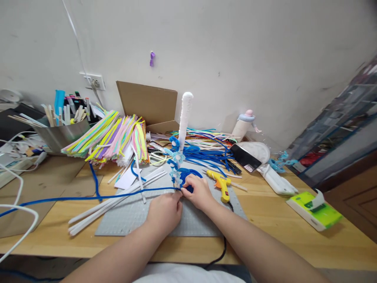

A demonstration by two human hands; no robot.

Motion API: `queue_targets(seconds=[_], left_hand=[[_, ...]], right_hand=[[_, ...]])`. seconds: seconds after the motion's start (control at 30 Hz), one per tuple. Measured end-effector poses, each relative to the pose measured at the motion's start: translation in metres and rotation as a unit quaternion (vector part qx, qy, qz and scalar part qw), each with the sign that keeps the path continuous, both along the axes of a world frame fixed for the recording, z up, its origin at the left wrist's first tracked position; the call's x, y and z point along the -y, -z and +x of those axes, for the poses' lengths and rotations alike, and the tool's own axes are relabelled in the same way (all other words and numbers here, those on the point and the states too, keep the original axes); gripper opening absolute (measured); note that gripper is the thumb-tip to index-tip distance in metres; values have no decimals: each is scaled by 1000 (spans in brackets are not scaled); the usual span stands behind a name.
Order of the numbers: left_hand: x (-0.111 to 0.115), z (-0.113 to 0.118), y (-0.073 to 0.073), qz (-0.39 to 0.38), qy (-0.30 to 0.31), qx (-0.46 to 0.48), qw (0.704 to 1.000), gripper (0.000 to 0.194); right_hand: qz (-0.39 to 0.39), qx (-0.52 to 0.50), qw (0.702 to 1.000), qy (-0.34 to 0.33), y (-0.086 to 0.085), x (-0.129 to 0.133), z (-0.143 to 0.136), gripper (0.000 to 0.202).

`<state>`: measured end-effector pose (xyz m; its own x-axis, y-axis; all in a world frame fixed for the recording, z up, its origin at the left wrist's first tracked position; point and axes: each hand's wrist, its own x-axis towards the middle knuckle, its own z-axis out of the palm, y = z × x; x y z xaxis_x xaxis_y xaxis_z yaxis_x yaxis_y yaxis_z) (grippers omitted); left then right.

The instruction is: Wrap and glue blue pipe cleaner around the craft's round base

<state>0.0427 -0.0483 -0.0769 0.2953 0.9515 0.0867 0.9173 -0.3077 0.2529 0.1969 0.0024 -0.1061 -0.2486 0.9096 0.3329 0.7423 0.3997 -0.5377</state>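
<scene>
Right hand (pixel 198 191): thumb and fingertips pinched on the near-left edge of the blue coil (pixel 191 171). Left hand (pixel 165 211): fingers curled in just beside it, knuckles up; whether it grips anything cannot be told, fingertips partly hidden.

Key relation: the blue cord (pixel 123 195) meets the coil side at the fingertips, its long axis running crosswise, nearly level, off leftward past the edge of view. Coil lies directly under and beyond the right hand, the nearer of the two; left hand sits on the near side of the cord. Just beyond the fingers, blue flowers (pixel 178 158) climb the lower part of a white rod (pixel 185 118), near upright, tilted slightly right at the top.

Surface: grey mat (pixel 118 221) on a wooden desk (pixel 265 220). Glue gun (pixel 223 184) right of the coil, nozzle pointing left; white stems (pixel 106 208) slant across the mat's left side. Pale wall (pixel 224 51) behind; pastel stems (pixel 108 137) heaped back left.
</scene>
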Motion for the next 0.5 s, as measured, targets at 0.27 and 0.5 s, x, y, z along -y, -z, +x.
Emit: queue_targets(seconds=[0.27, 0.5], left_hand=[[-4, -2, 1, -13, 7, -26, 1000, 49], [-4, -2, 4, -37, 35, -55, 997, 52]], right_hand=[[-41, -55, 996, -57, -7, -3, 10, 19], [-45, -43, 993, -100, -24, -1, 30, 11]])
